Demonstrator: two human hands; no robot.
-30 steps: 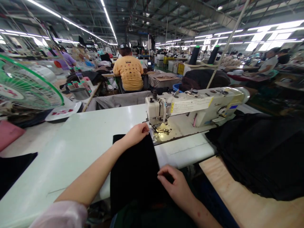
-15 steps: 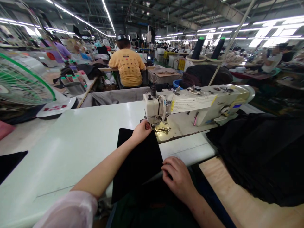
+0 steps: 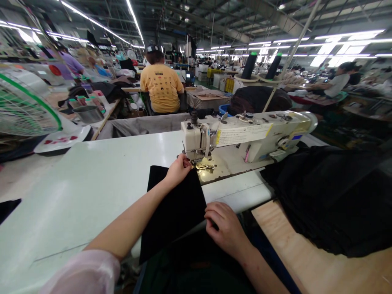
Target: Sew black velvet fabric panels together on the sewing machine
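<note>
A black fabric panel (image 3: 176, 208) lies on the pale green table (image 3: 92, 192), its far edge at the presser foot of a white sewing machine (image 3: 245, 136). My left hand (image 3: 179, 168) rests on the panel's far right corner, fingers curled and pinching the cloth right beside the needle. My right hand (image 3: 225, 230) grips the panel's near right edge at the table's front, fingers closed on the fabric.
A heap of black fabric (image 3: 333, 196) covers the wooden side table (image 3: 309, 261) on the right. A green-rimmed fan (image 3: 27, 106) stands at the left. A person in a yellow shirt (image 3: 161, 87) sits with their back to me at the station ahead. Thread cones (image 3: 249, 65) stand behind the machine.
The panel has slid forward toward the needle, with my left hand moving up to the presser foot. My right hand has shifted slightly up along the near edge.
</note>
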